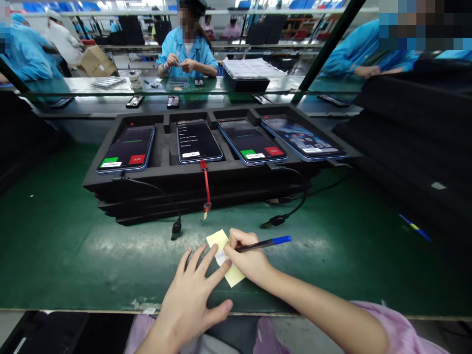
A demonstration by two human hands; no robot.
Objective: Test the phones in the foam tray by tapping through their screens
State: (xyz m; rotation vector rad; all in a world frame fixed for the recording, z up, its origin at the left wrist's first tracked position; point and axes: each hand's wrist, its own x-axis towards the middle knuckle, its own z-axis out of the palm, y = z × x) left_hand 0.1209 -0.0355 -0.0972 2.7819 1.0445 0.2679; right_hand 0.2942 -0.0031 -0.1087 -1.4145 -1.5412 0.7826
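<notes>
The left hand [190, 290] lies spread on the green bench [92, 260], fingers parted, its index and middle fingertips over the left edge of a yellow paper slip [236, 276], its thumb just off the slip's near corner; the right hand [252, 260] is closed round a blue-capped pen [267, 243], its writing end down at the middle of the slip and its cap pointing off to the right; the slip thus lies slantwise between and partly under both hands, which are very near each other, though I cannot tell whether they touch; just beyond the slip lie the loose ends of a red cable [207, 189] and a black cable [304, 194]; farther on, a black foam tray [158, 172] tops a stack and holds four lit phones, the second from the left [199, 140] showing a text menu and joined to the red cable, the rightmost [304, 137] showing app icons; beyond the tray, across the bench, a co-worker in a blue jacket [169, 46] holds both hands close together.
</notes>
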